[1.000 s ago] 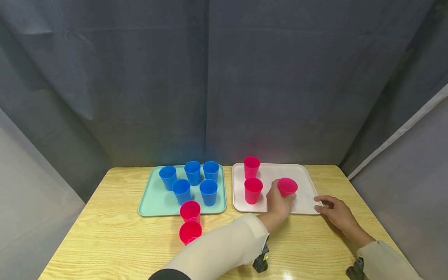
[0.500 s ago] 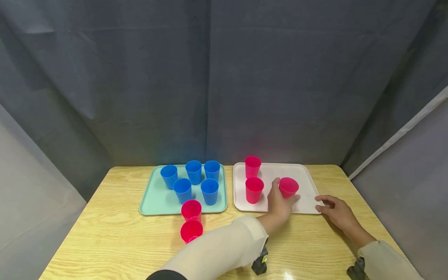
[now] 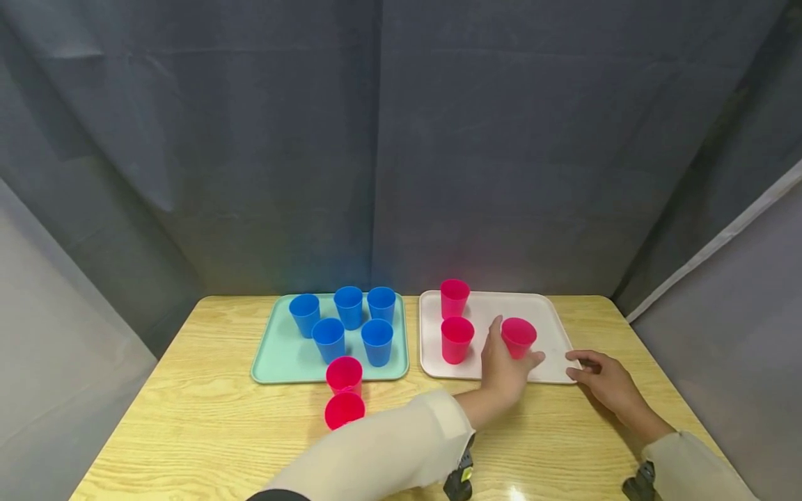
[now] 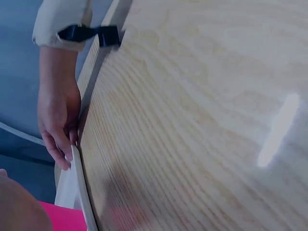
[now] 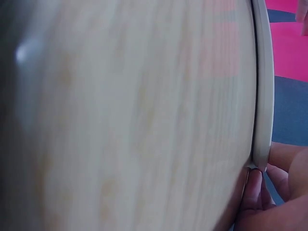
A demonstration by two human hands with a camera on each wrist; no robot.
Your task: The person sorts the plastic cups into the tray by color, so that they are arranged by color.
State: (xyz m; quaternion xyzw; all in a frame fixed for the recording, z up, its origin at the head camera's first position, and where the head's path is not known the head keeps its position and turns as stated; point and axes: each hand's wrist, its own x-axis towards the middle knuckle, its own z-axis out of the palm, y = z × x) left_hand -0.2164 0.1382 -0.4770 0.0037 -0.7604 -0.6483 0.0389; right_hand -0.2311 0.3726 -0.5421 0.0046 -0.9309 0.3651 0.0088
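On the white tray [image 3: 551, 341], a pink cup [image 3: 519, 335] stands upright to the right of two other pink cups [image 3: 457, 341]. My left hand [image 3: 501, 365] is around the near left side of that cup, its index finger along the left and its thumb spread out to the right, away from the cup wall. In the left wrist view, part of this hand [image 4: 19, 207] fills the lower left corner. At the tray's near right corner, my right hand [image 3: 601, 383] pinches the rim between thumb and fingers, as the right wrist view shows its fingers [image 5: 252, 190] there.
A mint green tray [image 3: 272, 365] to the left carries several blue cups [image 3: 378, 344]. Two pink cups [image 3: 344, 409] stand on the wooden table [image 3: 207, 417] at its near right edge, one partly behind my left sleeve [image 3: 382, 438]. Grey curtains enclose the back and sides.
My left thumb has moved off the pink cup to the right, and the fingers have spread. The cup stays on the tray. My right hand keeps its place at the tray corner.
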